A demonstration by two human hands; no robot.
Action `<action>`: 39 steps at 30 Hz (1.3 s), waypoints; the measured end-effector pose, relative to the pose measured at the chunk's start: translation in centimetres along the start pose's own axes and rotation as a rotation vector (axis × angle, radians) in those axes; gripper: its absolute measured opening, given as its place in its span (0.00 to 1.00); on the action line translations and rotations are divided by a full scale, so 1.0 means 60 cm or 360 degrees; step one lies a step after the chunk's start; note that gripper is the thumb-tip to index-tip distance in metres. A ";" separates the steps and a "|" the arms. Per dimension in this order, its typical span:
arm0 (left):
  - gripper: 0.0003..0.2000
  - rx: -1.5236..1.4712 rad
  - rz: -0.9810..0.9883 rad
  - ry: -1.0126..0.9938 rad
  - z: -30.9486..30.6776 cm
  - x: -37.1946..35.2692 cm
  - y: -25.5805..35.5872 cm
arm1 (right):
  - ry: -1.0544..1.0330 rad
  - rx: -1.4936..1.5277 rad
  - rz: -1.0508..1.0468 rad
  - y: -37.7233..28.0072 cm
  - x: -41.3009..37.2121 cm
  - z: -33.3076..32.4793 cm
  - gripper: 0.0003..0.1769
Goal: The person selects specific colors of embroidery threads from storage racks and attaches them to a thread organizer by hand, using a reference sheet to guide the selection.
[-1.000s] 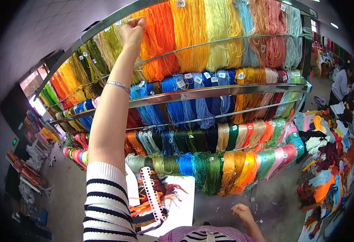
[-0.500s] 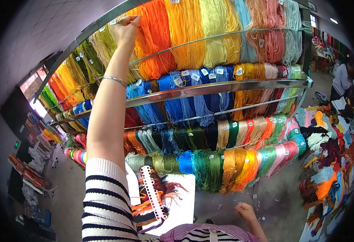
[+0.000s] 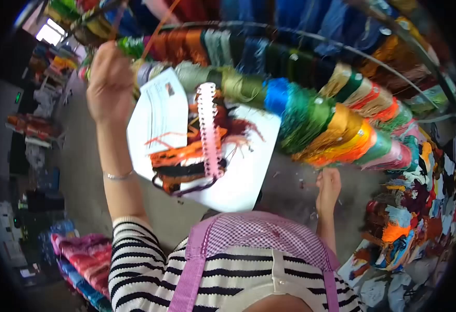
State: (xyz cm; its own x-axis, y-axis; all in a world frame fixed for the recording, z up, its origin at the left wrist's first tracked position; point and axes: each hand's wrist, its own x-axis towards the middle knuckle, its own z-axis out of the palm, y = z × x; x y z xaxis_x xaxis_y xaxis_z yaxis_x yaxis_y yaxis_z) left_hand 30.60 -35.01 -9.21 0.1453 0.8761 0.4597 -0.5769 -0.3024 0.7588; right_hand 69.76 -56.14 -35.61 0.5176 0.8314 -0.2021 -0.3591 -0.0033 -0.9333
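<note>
My left hand (image 3: 111,86) is closed and raised at the left, beside the lower rail of thread. A thin orange thread (image 3: 157,30) slants down from the upper rack to this hand; motion blurs the fingers. My right hand (image 3: 330,186) is closed below the hanging yellow and orange hanks (image 3: 350,132); what it holds, if anything, I cannot make out. Between the hands lies a white board (image 3: 243,177) with a printed sheet (image 3: 160,112). On it rests a pale strip with holes along its edges (image 3: 210,138), with orange, black and dark red threads bunched on it.
A metal rack rail (image 3: 311,35) carries rows of coloured hanks across the top. Heaped yarn (image 3: 397,229) covers the area at right. Pink and red textile (image 3: 85,249) lies at lower left, with shelves of goods (image 3: 33,127) beyond.
The view has tilted down. My left hand has come down from the upper row of hanks, with an orange thread now stretched above it. My right hand stays closed.
</note>
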 end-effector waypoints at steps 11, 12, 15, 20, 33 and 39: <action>0.11 0.0358 -0.0049 0.1458 -0.244 -0.273 0.103 | -0.0669 -0.0527 -0.0369 0.023 0.008 0.320 0.05; 0.10 0.0579 -0.0239 0.1452 -0.223 -0.257 0.047 | -0.0752 -0.0457 -0.0350 0.030 0.012 0.361 0.05; 0.06 0.0930 -0.0683 0.0646 -0.220 -0.245 -0.103 | -0.0872 -0.0375 -0.0375 0.075 0.040 0.451 0.07; 0.17 0.0756 -0.1075 0.0409 -0.176 -0.190 -0.272 | -0.0623 -0.0630 -0.0460 0.115 0.061 0.516 0.08; 0.12 0.0893 -0.0969 0.0210 -0.176 -0.197 -0.275 | -0.0778 -0.1155 -0.1150 0.109 0.027 0.499 0.07; 0.13 0.0543 -0.0982 0.0236 -0.160 -0.251 -0.279 | -0.0835 -0.0875 -0.0636 0.124 -0.010 0.448 0.13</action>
State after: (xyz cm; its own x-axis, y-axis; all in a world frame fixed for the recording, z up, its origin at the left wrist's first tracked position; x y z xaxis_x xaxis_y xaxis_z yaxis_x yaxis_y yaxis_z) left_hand 30.32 -39.54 -33.29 0.2389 0.9596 -0.1483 -0.1384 0.1848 0.9730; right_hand 45.91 -41.73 -34.47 0.0500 0.9766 0.2094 0.2712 0.1885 -0.9439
